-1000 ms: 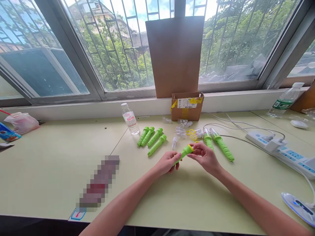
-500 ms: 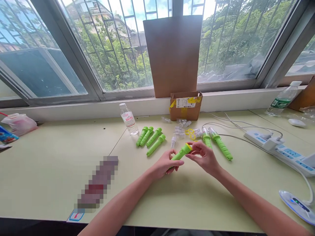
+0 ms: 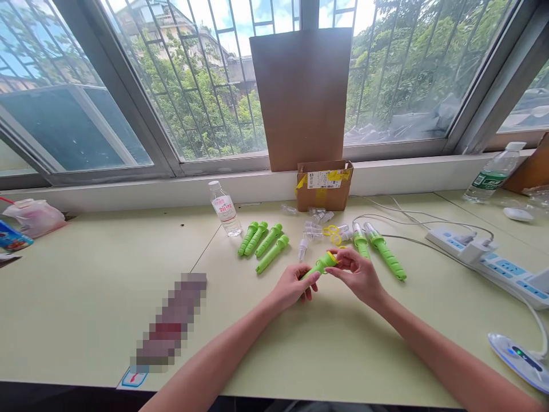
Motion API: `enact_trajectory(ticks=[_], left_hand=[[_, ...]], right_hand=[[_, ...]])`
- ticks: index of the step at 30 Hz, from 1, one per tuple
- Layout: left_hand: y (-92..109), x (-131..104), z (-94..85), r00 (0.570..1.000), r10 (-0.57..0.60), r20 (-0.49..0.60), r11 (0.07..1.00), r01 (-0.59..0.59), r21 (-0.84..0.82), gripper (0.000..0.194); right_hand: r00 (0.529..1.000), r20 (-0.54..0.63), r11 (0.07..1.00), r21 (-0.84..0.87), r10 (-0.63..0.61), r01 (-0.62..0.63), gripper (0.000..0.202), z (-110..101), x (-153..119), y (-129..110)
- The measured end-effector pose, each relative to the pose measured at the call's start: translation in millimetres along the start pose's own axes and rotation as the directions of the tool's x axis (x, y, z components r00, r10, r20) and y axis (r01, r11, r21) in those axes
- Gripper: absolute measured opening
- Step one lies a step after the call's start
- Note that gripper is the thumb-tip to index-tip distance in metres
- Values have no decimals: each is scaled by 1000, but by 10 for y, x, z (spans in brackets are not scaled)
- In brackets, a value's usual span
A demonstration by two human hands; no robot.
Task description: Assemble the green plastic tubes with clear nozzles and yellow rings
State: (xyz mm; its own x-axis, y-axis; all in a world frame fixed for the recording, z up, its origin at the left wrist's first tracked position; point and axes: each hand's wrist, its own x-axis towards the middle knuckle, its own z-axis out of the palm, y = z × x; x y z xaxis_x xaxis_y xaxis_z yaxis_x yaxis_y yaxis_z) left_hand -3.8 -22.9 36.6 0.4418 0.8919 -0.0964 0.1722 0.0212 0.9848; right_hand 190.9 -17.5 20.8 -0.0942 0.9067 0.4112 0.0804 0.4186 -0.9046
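My left hand (image 3: 297, 284) is wrapped round a green ribbed tube (image 3: 321, 265) that tilts up to the right. A yellow ring (image 3: 332, 258) sits at the tube's upper end, and the fingertips of my right hand (image 3: 357, 276) pinch it there. Behind my hands lie several clear plastic caps (image 3: 314, 231) and some loose yellow rings (image 3: 331, 232). Several green tubes (image 3: 273, 253) without clear caps rest to the left. Two green tubes with clear tips (image 3: 388, 256) lie behind and right of my right hand.
A water bottle (image 3: 226, 209) stands behind the left tubes. An open cardboard box (image 3: 325, 197) is against the sill. At the right are a power strip (image 3: 506, 267), cables, a white device (image 3: 520, 361) and another bottle (image 3: 491, 174). A pink plastic bag (image 3: 35, 216) sits far left.
My left hand and the green tube have shifted slightly to the right, bringing the yellow-ringed end closer into the fingers of my right hand.
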Motion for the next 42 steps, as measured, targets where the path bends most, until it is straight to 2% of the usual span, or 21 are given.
enact_trajectory(ticks=[8,13,20,26,32,42], left_hand=[[28,-17,0,999,-41,19,999,41,6,43],[39,-21,-33,998,-42,52,997,45,-62,44],[57,-14,-104,988,-92,124,980,112,-167,46],[94,-39,-87,979,-124,159,969,154,-195,48],[81,-47,-49,985,-130,115,975,149,-168,45],[89,-43,0,995,-99,17,971,101,-215,45]], right_hand=[[999,-10,999,-5,44,-44,35,-1,8,22],[1000,-12,999,-29,17,-17,33,0,18,-18],[999,25,995,-91,-42,44,34,16,16,-62],[999,19,996,-74,-46,47,31,19,0,-77],[998,5,997,-59,-55,55,28,25,-8,-108],[997,-27,997,-19,-75,74,27,28,-10,-70]])
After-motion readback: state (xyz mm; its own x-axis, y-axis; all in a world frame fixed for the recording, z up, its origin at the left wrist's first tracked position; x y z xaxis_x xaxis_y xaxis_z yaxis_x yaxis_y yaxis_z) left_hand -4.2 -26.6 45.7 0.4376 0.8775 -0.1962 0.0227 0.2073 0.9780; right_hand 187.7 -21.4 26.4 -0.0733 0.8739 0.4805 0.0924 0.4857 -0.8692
